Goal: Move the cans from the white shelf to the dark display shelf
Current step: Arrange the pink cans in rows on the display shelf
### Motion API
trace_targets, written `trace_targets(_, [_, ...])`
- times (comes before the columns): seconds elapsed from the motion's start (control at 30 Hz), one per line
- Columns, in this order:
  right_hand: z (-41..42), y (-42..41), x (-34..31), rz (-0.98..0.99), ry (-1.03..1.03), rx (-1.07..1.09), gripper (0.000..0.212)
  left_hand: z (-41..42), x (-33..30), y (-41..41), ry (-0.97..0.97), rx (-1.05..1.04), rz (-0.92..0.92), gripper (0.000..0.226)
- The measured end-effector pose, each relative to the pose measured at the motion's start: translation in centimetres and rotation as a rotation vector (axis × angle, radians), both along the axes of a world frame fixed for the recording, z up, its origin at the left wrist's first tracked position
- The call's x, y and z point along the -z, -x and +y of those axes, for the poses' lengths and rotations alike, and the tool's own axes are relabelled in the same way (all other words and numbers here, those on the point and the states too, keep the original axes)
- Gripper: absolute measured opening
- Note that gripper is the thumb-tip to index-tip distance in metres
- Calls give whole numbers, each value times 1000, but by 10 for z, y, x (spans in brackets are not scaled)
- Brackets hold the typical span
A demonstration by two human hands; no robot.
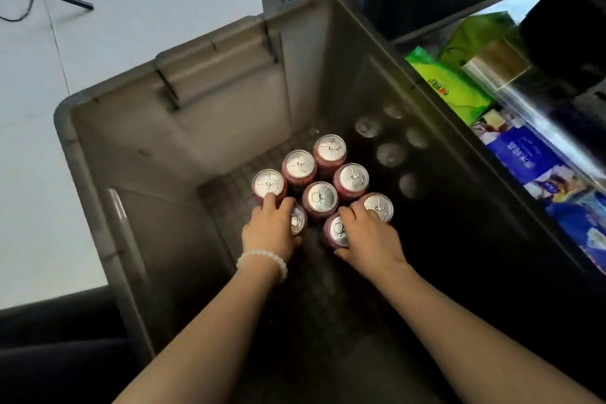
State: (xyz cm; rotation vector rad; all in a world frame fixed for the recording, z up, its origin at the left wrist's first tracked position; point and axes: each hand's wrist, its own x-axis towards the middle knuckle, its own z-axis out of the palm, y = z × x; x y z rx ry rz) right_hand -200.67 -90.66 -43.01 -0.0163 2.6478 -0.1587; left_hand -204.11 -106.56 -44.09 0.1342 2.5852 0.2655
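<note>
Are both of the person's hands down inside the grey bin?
Yes: the left hand and right hand both reach among the cans standing in the grey bin.

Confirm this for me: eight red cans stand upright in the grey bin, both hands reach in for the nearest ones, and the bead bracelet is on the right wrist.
One detail is wrong. The head view shows the bead bracelet on the left wrist, not the right. The rest holds: eight red cans stand upright in the grey bin, with the left hand and right hand on the nearest ones.
</note>
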Motion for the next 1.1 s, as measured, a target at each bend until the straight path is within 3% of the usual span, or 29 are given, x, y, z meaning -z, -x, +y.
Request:
trace_targets(0.13, [3, 4, -3, 25, 6, -33, 55, 1, 0, 2, -33, -7, 24, 55])
trace_targets(0.33, [18, 5, -57, 23, 23, -169, 64, -5, -31, -11, -49, 10, 62, 53])
trace_targets(0.53, [35, -12, -144, 166, 148, -10, 65, 4, -115, -19, -36, 79, 199, 67])
trace_targets(0.73, [63, -23, -237, 400, 381, 217, 62, 21, -208, -23, -337, 8, 318, 43])
trace_targets(0.87, [89, -21, -285, 562, 408, 294, 65, 38, -255, -4, -500, 50, 461, 46])
trace_targets(1.1, [152, 7, -343, 730, 541, 414, 35, 102, -318, 57, -619, 177, 616, 52])
